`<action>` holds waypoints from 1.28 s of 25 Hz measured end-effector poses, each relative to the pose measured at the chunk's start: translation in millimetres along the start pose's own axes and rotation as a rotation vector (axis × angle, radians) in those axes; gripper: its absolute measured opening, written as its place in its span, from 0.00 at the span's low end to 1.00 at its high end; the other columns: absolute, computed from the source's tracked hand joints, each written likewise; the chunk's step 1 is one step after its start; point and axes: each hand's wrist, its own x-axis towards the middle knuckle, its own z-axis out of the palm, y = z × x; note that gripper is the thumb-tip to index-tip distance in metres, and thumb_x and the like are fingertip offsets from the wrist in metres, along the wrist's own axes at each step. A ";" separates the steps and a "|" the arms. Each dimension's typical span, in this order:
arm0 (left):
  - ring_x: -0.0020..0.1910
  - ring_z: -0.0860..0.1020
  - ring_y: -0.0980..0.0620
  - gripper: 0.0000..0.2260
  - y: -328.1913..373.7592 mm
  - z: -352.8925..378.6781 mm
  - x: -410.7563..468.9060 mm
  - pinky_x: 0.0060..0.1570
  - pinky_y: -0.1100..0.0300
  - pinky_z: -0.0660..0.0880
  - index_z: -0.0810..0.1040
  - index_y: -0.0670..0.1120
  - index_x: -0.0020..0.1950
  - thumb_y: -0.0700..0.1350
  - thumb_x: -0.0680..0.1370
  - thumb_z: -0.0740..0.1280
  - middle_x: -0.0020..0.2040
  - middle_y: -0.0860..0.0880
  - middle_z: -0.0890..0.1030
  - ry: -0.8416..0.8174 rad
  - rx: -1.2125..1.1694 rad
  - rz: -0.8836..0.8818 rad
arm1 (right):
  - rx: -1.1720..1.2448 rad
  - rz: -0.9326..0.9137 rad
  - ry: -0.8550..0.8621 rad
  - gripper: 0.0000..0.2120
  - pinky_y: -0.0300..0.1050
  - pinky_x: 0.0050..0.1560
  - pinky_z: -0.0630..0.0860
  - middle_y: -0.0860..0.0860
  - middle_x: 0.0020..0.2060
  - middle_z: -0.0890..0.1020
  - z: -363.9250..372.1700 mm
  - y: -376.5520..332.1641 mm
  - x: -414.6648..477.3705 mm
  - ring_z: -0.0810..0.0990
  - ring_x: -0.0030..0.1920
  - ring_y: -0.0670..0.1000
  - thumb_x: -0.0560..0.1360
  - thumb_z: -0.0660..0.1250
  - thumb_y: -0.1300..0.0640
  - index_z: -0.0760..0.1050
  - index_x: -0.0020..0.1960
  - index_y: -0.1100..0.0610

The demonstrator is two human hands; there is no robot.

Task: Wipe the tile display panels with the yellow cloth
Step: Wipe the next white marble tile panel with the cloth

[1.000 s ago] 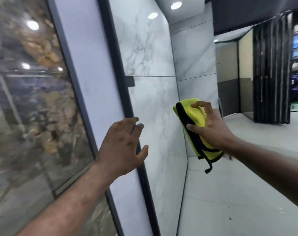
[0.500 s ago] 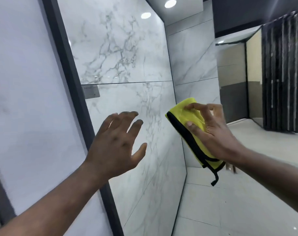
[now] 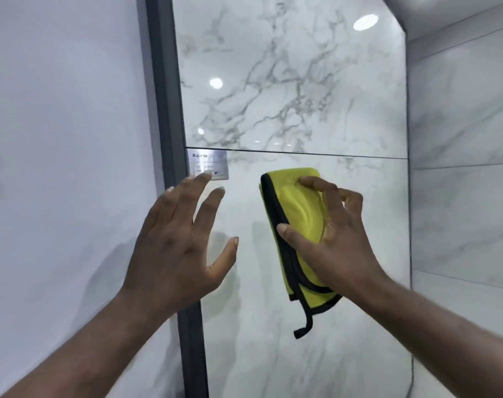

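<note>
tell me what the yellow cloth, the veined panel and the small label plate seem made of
Yellow cloth: soft plush fabric, likely microfibre, with black stitched edging; its surface shows soft dimples. Tile panel: glossy polished tile, white marble look with grey veins, possibly ceramic or porcelain; it carries bright mirror-like reflections. Label plate: silvery sheen, perhaps brushed metal or metallic film.

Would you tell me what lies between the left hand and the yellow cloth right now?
In the head view, only a bare stretch of the lower marble tile panel separates the left hand from the yellow cloth.
</note>
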 end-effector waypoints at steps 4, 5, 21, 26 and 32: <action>0.83 0.65 0.38 0.32 -31.3 43.1 6.2 0.79 0.39 0.67 0.71 0.39 0.81 0.57 0.82 0.67 0.85 0.40 0.64 0.034 0.040 -0.102 | 0.074 -0.189 -0.037 0.33 0.15 0.57 0.61 0.43 0.68 0.60 38.3 16.6 58.6 0.64 0.61 0.20 0.75 0.77 0.47 0.66 0.75 0.34; 0.84 0.65 0.38 0.33 -38.8 51.0 7.9 0.80 0.39 0.66 0.70 0.39 0.82 0.57 0.83 0.66 0.86 0.40 0.63 0.035 0.056 -0.097 | 0.117 -0.220 -0.007 0.34 0.16 0.59 0.61 0.45 0.69 0.61 51.0 20.3 72.9 0.64 0.62 0.21 0.76 0.77 0.47 0.65 0.76 0.37; 0.85 0.63 0.42 0.31 -97.9 70.1 6.1 0.82 0.38 0.63 0.58 0.38 0.85 0.57 0.88 0.51 0.85 0.38 0.65 -0.007 0.420 -0.034 | -0.077 -0.982 0.081 0.34 0.66 0.83 0.52 0.52 0.86 0.51 184.3 57.1 144.5 0.45 0.86 0.58 0.86 0.59 0.42 0.53 0.87 0.50; 0.85 0.64 0.45 0.30 -101.2 72.9 1.2 0.83 0.40 0.63 0.61 0.37 0.84 0.56 0.89 0.51 0.84 0.47 0.64 0.032 0.411 -0.017 | -0.168 -1.271 0.107 0.34 0.64 0.83 0.55 0.52 0.86 0.54 172.6 74.5 172.8 0.50 0.86 0.56 0.84 0.61 0.48 0.54 0.86 0.52; 0.85 0.63 0.46 0.30 -103.1 69.8 1.7 0.83 0.40 0.62 0.58 0.42 0.86 0.57 0.89 0.50 0.84 0.46 0.65 -0.007 0.388 -0.036 | 0.012 -1.179 0.126 0.30 0.66 0.80 0.62 0.58 0.83 0.63 185.4 75.1 151.0 0.59 0.84 0.60 0.82 0.67 0.56 0.65 0.82 0.59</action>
